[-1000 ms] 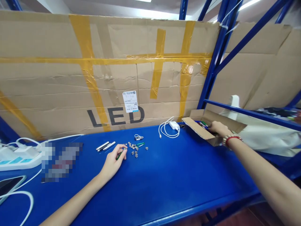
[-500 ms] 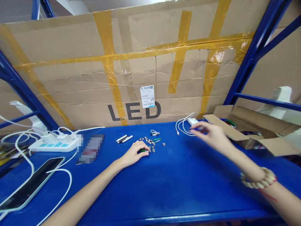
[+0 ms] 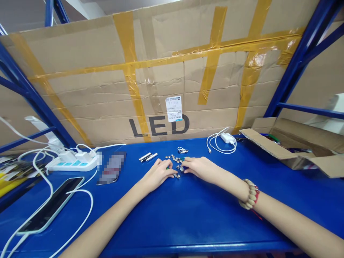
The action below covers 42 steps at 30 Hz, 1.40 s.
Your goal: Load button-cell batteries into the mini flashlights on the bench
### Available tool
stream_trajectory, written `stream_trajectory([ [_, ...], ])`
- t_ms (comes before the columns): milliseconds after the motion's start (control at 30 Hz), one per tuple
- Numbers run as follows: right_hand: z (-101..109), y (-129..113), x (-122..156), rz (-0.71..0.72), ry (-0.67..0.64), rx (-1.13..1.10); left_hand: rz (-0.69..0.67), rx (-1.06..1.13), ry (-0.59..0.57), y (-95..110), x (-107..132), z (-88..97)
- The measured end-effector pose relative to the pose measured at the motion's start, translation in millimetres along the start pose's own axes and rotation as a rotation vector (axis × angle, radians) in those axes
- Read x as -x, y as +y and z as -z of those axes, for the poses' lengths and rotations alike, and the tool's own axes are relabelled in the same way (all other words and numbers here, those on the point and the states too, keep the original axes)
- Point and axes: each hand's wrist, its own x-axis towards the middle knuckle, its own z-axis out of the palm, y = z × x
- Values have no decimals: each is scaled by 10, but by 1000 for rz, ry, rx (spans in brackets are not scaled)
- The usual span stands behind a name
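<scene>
Small metal pieces: loose cluster, mid bench. Left hand: grip curling over near pieces; whether holding any, can't tell. Right hand: grip lying open, fingertips touching pieces, nothing held. Step, prob.: picking through them. Next move is calling for fine pinch, w/o scattering.

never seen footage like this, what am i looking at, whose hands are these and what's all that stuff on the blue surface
No machine here: a person wears a camera on the head, so this one view looks down at their own hands. The left hand and right hand rest on a blue shelf top, fingers among small silver pieces. Around them lie two silver cylinders, a white charger, a power strip and an open cardboard box. Whether either hand grips anything cannot be told.
</scene>
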Motion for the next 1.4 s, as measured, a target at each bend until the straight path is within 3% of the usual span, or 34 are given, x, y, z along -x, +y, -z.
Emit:
stream_trajectory([
  [167, -1, 80, 87, -16, -37, 4, -31, -76, 35, -47, 12, 6],
  [400, 18, 151, 177, -5, -59, -137, 160, -31, 61, -117, 16, -3],
  [600, -131, 289, 139, -128, 155, -81, 300, 37, 74, -108, 1, -55],
  [767, -295, 486, 69, -142, 176, -76, 333, 3, 15, -80, -8, -97],
  [900, -324, 512, 7, -157, 215, -85, 320, 2, -8, -59, -21, -102],
  [1100, -209, 447, 17, -156, 279, -104, 344, -43, 36, -26, -34, -68],
  [1267, -15, 598, 186, -336, 382, -146, 327, -80, 22, -52, -22, -53],
  [1400, 41, 757, 308, -440, 298, -158, 305, -107, -6, -16, -165, 31],
])
